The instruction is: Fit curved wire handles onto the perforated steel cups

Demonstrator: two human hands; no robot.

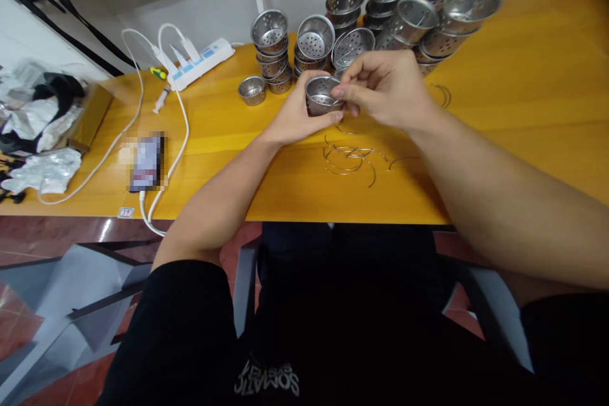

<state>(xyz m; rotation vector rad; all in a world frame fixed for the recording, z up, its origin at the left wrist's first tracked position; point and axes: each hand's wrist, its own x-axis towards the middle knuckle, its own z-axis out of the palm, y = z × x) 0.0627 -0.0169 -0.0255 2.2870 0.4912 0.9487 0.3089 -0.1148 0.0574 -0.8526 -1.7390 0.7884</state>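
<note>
My left hand (299, 111) wraps round a small perforated metal cup (320, 100), its open mouth tilted up toward me. At the cup's right rim, the thumb and fingers of my right hand (380, 85) are pinched together; what is between them is too small to make out. Several thin curved metal wires (349, 153) lie loose on the table just below the cup. Behind my hands, more cups stand stacked, among them a stack at the left (269, 35) and one at the right (469, 9). A single cup (252, 91) sits apart.
On the wooden table (214, 171) lie a phone (147, 162) with a white cable, a power strip (202, 63), and a syringe (162, 99). Plastic bags (45, 171) and a cardboard box (90, 117) are at the far left. More curved wires (446, 96) lie beyond my right forearm.
</note>
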